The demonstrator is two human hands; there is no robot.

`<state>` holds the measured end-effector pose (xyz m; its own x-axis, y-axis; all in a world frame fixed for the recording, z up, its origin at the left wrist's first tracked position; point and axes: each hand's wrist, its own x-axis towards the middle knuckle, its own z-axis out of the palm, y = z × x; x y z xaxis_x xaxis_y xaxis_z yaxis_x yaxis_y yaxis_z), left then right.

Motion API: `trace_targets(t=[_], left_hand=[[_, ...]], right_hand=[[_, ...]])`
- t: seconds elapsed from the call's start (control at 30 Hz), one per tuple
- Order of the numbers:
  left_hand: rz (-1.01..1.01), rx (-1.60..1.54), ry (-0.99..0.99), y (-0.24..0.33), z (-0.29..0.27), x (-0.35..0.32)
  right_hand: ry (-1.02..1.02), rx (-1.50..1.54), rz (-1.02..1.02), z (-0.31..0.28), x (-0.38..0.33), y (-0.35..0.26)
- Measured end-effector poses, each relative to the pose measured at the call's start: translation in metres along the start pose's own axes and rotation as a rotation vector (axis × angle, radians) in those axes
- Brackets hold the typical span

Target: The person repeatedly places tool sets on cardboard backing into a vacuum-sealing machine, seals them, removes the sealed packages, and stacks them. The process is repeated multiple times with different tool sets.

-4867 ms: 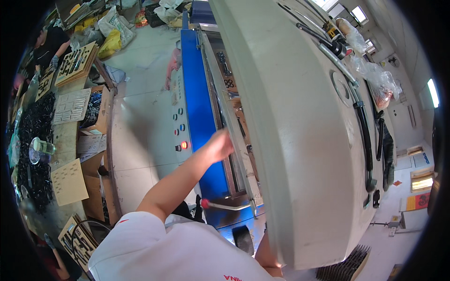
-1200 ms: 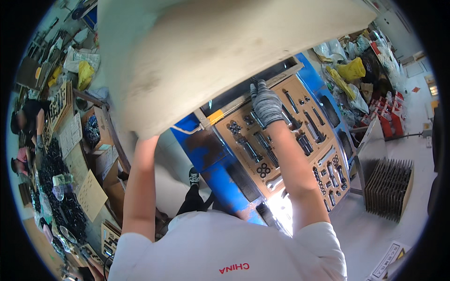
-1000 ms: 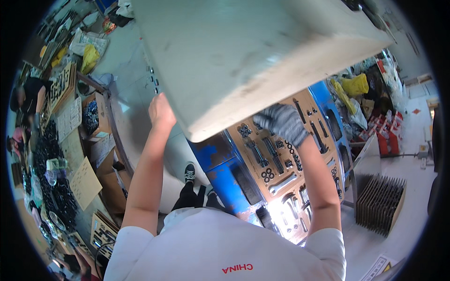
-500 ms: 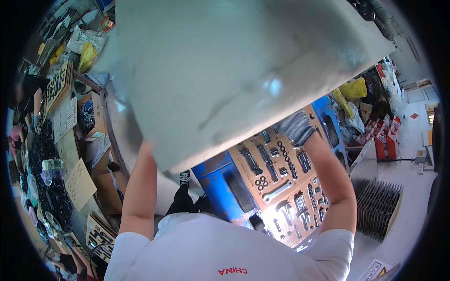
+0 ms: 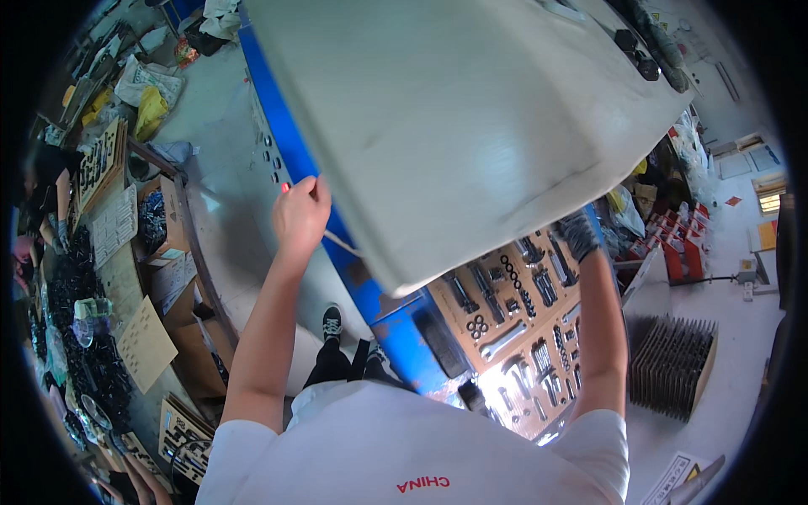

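Observation:
A large pale grey hood (image 5: pixel 471 151) stretches over a blue machine frame (image 5: pixel 396 328). Beside the hood's left edge, my bare left hand (image 5: pixel 301 215) is closed, fingers curled. A thin tan strip (image 5: pixel 341 244) shows between that hand and the hood; what the fingers hold, if anything, is hidden. My right hand (image 5: pixel 576 236), in a dark grey glove, is by the hood's lower edge, over the far right part of a brown card panel (image 5: pixel 497 358). Its fingers are partly hidden. Sockets, wrenches and other metal tools lie on the panel, with shiny glare at its near end.
On the left, a workbench (image 5: pixel 126 273) carries a heap of dark parts and brown cards; open cardboard boxes (image 5: pixel 172 215) stand beneath it. Another person's gloved hand (image 5: pixel 61 234) is at far left. A stack of dark ribbed sheets (image 5: pixel 673 366) and red boxes (image 5: pixel 683 240) are at right.
My left hand, hidden behind the hood before, now shows beside its left edge. More of the blue frame has come into view. My right hand has shifted slightly right and nearer.

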<state>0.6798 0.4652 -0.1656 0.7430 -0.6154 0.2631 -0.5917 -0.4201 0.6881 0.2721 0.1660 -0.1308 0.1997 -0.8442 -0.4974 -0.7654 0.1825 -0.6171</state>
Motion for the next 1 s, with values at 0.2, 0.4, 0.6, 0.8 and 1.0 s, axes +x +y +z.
trace_targets(t=[0.2, 0.4, 0.6, 0.8, 1.0], left_hand=[[-0.121, -0.694, -0.214, -0.017, 0.008, -0.008], [-0.598, -0.829, 0.171, -0.127, 0.044, 0.045], [-0.728, -0.804, -0.024, -0.22, 0.1, 0.068], [-0.687, -0.936, -0.277, -0.224, 0.091, 0.076], [-0.535, -0.519, -0.055, -0.216, 0.049, 0.005]], right_hand=[[-0.43, 0.581, 0.274, 0.145, -0.151, -0.057], [-0.67, 0.281, 0.034, 0.224, -0.228, -0.07], [0.289, -0.356, -0.323, 0.21, -0.233, 0.014], [0.47, -0.637, -0.334, 0.194, -0.248, 0.069], [0.388, -0.582, -0.839, 0.26, -0.213, 0.003]])
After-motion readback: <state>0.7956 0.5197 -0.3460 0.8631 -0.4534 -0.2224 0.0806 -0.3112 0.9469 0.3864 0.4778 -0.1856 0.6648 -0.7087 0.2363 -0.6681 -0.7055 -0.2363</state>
